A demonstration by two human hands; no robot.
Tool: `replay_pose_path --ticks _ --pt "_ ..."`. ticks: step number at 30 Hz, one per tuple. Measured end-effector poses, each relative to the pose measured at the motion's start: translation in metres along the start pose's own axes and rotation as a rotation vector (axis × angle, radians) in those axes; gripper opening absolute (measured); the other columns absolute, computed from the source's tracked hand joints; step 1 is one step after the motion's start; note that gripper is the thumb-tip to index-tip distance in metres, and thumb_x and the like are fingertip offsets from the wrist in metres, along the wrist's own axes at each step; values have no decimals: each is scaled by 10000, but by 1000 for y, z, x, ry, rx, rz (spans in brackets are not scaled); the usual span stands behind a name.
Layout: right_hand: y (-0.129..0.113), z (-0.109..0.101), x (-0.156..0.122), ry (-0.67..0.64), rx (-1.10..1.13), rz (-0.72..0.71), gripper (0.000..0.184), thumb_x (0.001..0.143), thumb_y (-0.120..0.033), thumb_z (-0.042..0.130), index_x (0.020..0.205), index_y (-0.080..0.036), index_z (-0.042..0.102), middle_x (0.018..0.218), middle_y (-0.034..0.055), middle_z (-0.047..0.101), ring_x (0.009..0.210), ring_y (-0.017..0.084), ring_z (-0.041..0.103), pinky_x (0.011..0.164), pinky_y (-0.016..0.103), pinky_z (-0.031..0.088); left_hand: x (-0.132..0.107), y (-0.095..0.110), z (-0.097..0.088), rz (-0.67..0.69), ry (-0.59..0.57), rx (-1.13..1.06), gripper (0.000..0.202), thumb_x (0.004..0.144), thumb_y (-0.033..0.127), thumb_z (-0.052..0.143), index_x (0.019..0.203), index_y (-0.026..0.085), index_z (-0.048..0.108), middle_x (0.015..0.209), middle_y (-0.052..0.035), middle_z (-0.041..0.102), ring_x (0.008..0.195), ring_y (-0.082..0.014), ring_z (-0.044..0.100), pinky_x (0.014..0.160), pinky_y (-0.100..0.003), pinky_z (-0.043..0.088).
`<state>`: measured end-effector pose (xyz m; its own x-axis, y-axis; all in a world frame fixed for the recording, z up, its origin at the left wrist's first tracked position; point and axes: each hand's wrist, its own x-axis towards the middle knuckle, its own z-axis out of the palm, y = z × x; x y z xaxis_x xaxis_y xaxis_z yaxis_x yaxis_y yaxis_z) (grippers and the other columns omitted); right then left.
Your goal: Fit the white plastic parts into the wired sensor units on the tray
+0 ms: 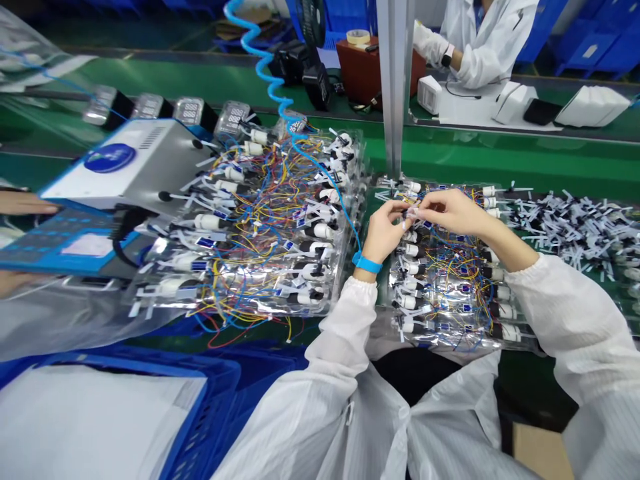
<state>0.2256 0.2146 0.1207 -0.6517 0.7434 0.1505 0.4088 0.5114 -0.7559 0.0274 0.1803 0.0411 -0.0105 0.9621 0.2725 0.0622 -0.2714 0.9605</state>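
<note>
Your white smock lies closest, its sleeves reaching forward to the clear plastic tray, which serves as landmark for everything below. Above the far left part of that tray, your left hand, with a blue wristband, and your right hand come together. The fingertips of both are pinched on a small pale piece; it is too small for you to be told surely what it is. Under and in front of your fingers, the tray carries rows of white-and-black cylindrical parts with yellow, blue and red wires.

Just left of the tray you have a larger tray stack loaded with similar wired parts. Well to its left sit a white-and-blue instrument and another person's hand. To the tray's right you see a heap of black pieces with white strips. Beyond it rises a metal post, and past that a co-worker's gloved hand near some white housings. Nearer you than the tray, and to its left, stands a blue crate bearing white sheets.
</note>
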Motion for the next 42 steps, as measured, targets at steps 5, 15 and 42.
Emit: replay_pose_path --ticks 5,15,42 --pt "-1 13 -8 -74 0 -37 228 865 -406 772 885 -191 697 866 43 741 791 197 622 782 348 464 -6 2 -1 -19 0 62 143 887 211 726 1026 178 728 1050 -77 804 1015 -225 769 958 -359 604" --pt "-39 -46 -17 441 693 112 224 840 -337 773 819 -244 570 733 -19 629 580 140 574 571 316 442 -25 19 -14 85 -179 487 299 872 110 685 1147 201 755 1138 -85 771 1075 -245 707 1022 -401 545" --pt "-72 -122 -87 589 705 14 311 655 -348 947 735 -263 659 612 -55 554 480 103 422 519 346 241 -3 25 -4 118 -395 693 175 906 209 646 994 248 791 1081 -73 836 1056 -299 752 1027 -429 462"
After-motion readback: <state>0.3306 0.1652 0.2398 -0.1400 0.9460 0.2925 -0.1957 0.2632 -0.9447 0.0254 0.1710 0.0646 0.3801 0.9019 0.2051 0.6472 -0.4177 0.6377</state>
